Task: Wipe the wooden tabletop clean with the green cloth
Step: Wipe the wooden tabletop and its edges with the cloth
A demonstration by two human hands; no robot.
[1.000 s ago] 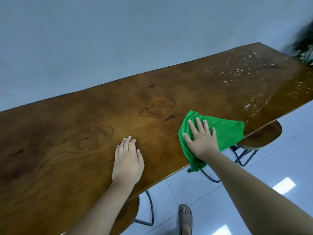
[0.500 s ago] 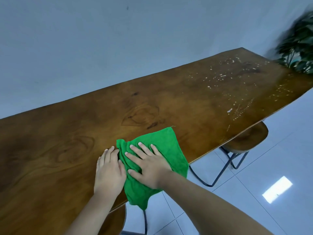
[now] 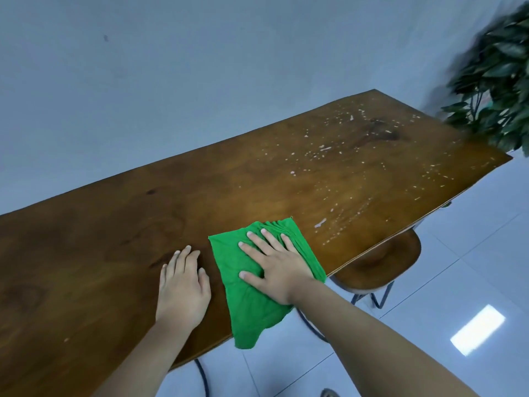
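Observation:
A long wooden tabletop (image 3: pixel 114 247) runs from lower left to upper right. The green cloth (image 3: pixel 252 305) lies at the table's near edge, its lower part hanging over the edge. My right hand (image 3: pixel 274 265) presses flat on the cloth with fingers spread. My left hand (image 3: pixel 183 285) rests flat on the bare wood just left of the cloth, holding nothing. White crumbs and specks (image 3: pixel 323 222) are scattered over the table's right end, beyond the cloth.
A round wooden stool (image 3: pixel 380 265) with dark metal legs stands under the table's near edge at the right. A leafy plant (image 3: pixel 498 81) rises beyond the table's far right end. A grey wall backs the table; the floor is pale tile.
My right hand swept the cloth left toward my left hand, then back to the right a little. The view has shifted toward the table's right end.

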